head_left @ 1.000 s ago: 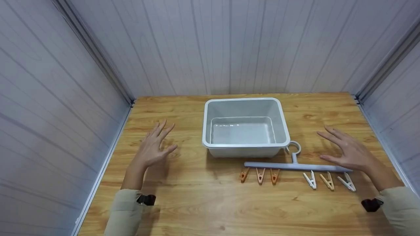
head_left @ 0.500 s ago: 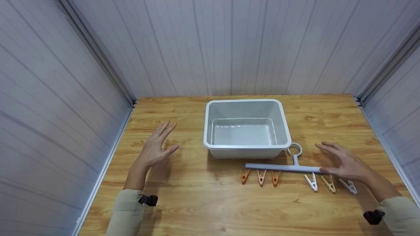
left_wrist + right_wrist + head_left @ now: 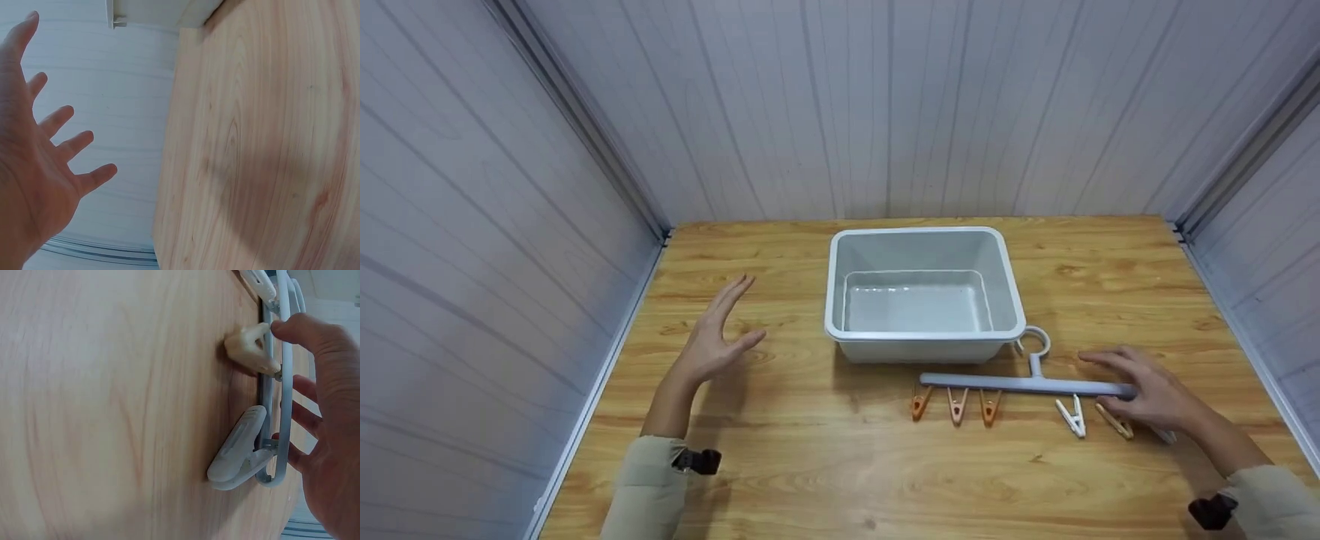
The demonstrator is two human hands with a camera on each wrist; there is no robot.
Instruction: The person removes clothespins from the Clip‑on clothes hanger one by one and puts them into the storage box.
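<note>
The wooden table point(image 3: 810, 465) has a light, strongly grained top and it sits between pale panelled walls. A grey plastic basin point(image 3: 925, 341) stands on it near the back, in the middle. Just in front of the basin lies a grey clip hanger point(image 3: 1020, 384), flat on the wood, its hook beside the basin's corner. Its orange, white and beige pegs rest on the table.
</note>
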